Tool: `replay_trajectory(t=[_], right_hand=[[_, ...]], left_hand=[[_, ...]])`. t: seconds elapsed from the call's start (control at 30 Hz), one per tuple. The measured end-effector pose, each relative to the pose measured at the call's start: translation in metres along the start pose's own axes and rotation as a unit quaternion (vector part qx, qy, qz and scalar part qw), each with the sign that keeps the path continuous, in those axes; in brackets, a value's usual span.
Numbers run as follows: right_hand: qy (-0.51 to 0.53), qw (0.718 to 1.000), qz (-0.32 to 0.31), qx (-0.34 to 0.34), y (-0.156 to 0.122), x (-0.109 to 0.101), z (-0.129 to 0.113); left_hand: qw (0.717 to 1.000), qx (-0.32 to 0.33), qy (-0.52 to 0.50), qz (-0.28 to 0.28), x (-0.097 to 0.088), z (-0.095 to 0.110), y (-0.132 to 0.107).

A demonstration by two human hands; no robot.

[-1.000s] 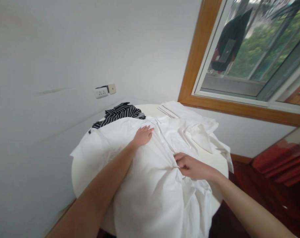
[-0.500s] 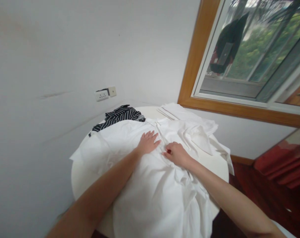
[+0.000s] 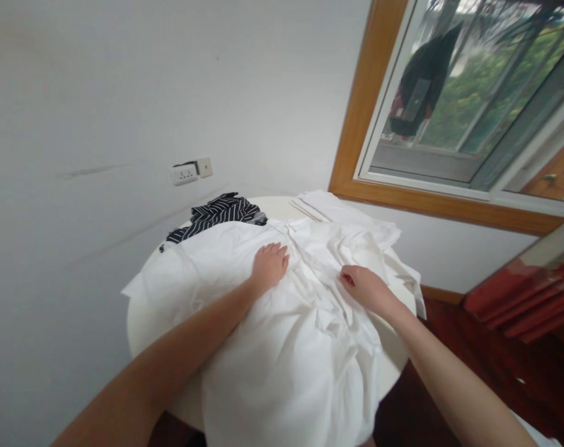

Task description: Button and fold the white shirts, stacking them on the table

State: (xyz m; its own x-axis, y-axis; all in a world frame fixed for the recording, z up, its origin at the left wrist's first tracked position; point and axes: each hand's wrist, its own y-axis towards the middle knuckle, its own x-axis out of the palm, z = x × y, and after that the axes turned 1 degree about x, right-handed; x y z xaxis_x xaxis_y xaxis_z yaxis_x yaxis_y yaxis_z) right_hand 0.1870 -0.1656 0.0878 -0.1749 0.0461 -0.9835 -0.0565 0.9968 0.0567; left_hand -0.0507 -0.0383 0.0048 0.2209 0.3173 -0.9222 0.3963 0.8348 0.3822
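A white shirt (image 3: 267, 379) lies spread and wrinkled over the round table, its lower part hanging off the near edge. My left hand (image 3: 270, 267) rests on the cloth left of the front opening, fingers stretched out and held close together. To the right of that opening, my right hand (image 3: 363, 287) is closed in a pinch on the shirt's fabric, the fingertips partly hidden by the hand itself.
The white round table (image 3: 144, 326) stands against the wall. Behind the shirt are a black-and-white striped cloth (image 3: 221, 211) and, at the back right, folded white cloth (image 3: 340, 208). A wall socket (image 3: 185, 174) and a wood-framed window (image 3: 440, 200) are beyond. A red curtain (image 3: 523, 301) hangs at right.
My right hand has moved right, away from the left hand, drawing the shirt's front edge with it. My left hand stays on the cloth, its fingers closer together. The view has shifted slightly.
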Motion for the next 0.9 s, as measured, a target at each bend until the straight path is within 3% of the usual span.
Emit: replay_trajectory(t=[0.1,0.2,0.3,0.4,0.5,0.57,0.63,0.73,0.83,0.9], right_hand=[[0.019,0.997,0.077,0.002,0.008,-0.022,-0.004],[0.072,0.992,0.089,-0.059,0.013,-0.032,-0.026],[0.082,0.990,0.035,-0.111,0.007,-0.019,-0.061],[0.034,0.986,-0.078,-0.144,-0.003,-0.001,-0.078],[0.104,0.969,-0.146,-0.172,-0.001,0.002,-0.061],[0.198,0.963,-0.116,-0.143,0.013,-0.002,-0.037],[0.227,0.968,-0.041,-0.102,0.032,-0.001,-0.012],[0.130,0.986,0.043,-0.093,0.054,0.020,0.012],[0.022,0.992,0.034,-0.123,0.058,0.054,0.020],[-0.018,0.991,0.034,-0.125,0.053,0.071,0.023]], left_hand=[[1.000,0.002,0.002,-0.029,0.001,-0.005,-0.009],[0.998,0.022,-0.007,-0.056,0.004,-0.010,-0.014],[0.998,0.022,-0.009,-0.057,0.005,-0.013,-0.016],[0.999,0.019,-0.014,-0.044,0.004,-0.013,-0.016],[0.999,0.027,-0.029,-0.021,-0.001,-0.013,-0.015],[0.998,0.044,-0.048,0.002,-0.007,-0.011,-0.014],[0.995,0.065,-0.070,0.020,-0.012,-0.005,-0.014],[0.994,0.068,-0.081,-0.012,-0.015,0.005,-0.019],[0.993,0.071,-0.069,-0.068,-0.013,0.010,-0.028],[0.992,0.081,-0.064,-0.076,-0.012,0.009,-0.035]])
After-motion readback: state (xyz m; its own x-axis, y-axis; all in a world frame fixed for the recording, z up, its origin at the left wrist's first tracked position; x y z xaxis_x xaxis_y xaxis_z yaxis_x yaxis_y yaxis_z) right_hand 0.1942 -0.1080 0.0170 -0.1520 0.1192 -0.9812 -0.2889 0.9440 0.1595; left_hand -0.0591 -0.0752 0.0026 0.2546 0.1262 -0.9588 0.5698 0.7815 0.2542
